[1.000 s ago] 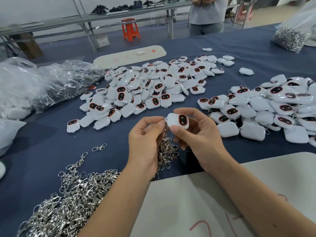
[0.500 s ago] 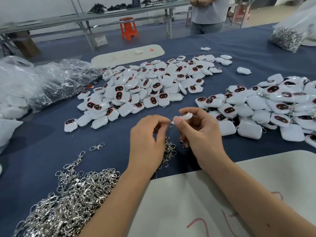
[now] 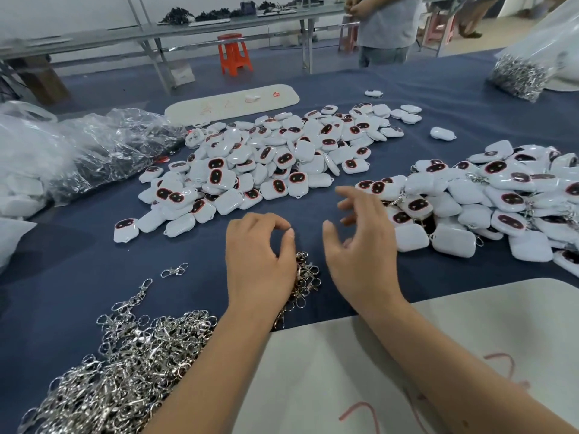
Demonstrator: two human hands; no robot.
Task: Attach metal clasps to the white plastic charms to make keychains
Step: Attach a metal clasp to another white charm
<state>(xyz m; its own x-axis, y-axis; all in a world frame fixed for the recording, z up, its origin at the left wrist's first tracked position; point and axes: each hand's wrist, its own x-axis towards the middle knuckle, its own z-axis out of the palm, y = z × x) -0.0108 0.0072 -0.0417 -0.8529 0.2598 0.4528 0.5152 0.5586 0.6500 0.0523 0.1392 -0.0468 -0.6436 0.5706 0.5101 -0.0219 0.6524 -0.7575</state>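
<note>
The charm she held between both hands a moment ago is gone, presumably dropped onto the finished pile (image 3: 488,208) at the tabletop's right edge; that one looks done. Her right hand (image 3: 360,242) is spread and empty beside that pile. Her left hand (image 3: 260,261), fingers curled, holds a bunch of clasps (image 3: 305,277). Unclasped charms (image 3: 266,164) lie beyond, mid-tabletop.

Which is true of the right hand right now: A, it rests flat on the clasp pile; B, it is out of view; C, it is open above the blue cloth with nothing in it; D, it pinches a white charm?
C: the right hand hangs over the blue cloth with fingers spread and nothing in it, beside the charm pile on its right.
</note>
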